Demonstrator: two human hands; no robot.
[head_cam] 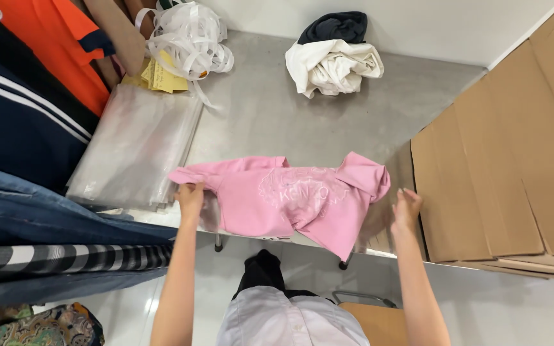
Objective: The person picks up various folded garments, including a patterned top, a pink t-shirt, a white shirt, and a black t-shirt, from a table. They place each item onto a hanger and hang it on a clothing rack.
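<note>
Single head cam, worn by the person, looks steeply down over the near edge of the metal table [270, 115]; forearms reach up-frame from the bottom. Moderately close. No second view to overlap.

The garment [290, 200] lay on the table [270, 115], at its near edge. Left of it sat the stack of plastic bags [133, 147], tape loops [190, 38] behind those. The bundled clothes [333, 57] lay at the back, flattened cardboard [508, 173] to the right.
</note>
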